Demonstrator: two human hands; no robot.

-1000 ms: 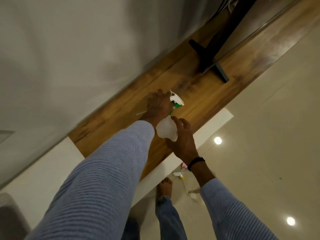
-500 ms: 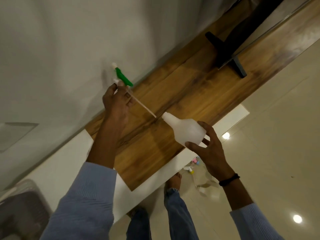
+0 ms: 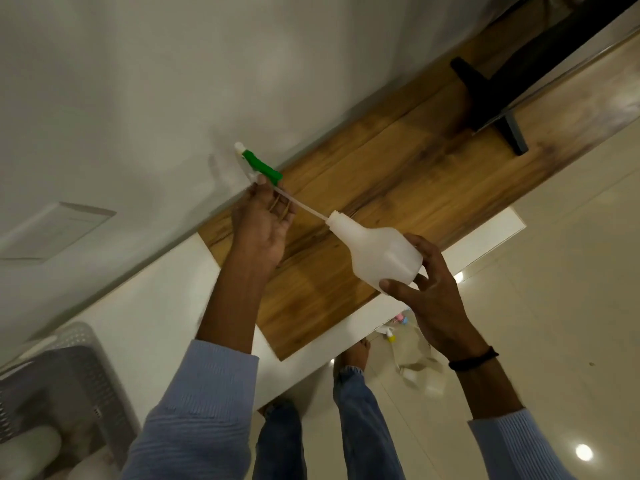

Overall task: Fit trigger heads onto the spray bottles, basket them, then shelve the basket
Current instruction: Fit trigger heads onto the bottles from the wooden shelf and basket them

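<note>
My left hand (image 3: 263, 225) grips a white and green trigger head (image 3: 258, 165) raised above the wooden counter (image 3: 398, 174). Its thin dip tube (image 3: 301, 206) runs down and right, with its tip at the open neck of a white spray bottle (image 3: 375, 250). My right hand (image 3: 427, 289) holds that bottle by its base, tilted with the neck pointing up and left. A grey perforated basket (image 3: 74, 382) stands at the lower left with white bottles inside.
A black stand foot (image 3: 485, 95) rests on the counter at the upper right. On the glossy floor below lie a bag, a yellow-tipped trigger head (image 3: 388, 333) and a pink item (image 3: 400, 318). My bare feet and jeans show beneath the counter edge.
A second ago both hands were together on the bottle at the counter. My left hand has since lifted the trigger head up and left, drawing the tube out to the bottle's neck.
</note>
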